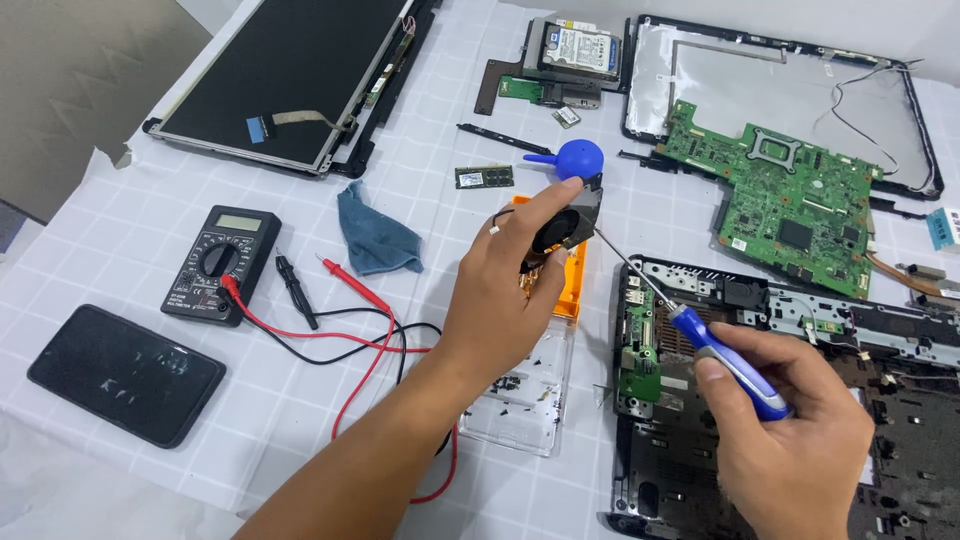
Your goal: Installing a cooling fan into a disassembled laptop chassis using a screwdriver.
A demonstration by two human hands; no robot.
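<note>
Blue-handled screwdriver (728,365), green motherboard (790,200), orange tray (570,275).

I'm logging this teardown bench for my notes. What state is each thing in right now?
left hand: shut on the cooling fan
cooling fan: lifted off the table
right hand: shut on the screwdriver
screwdriver: tip at the cooling fan
laptop base: opened, insides bare
motherboard: removed, lying flat
screen panel: detached, face down
multimeter: leads plugged in, display blank
phone: screen dark
blue cloth: crumpled
</note>
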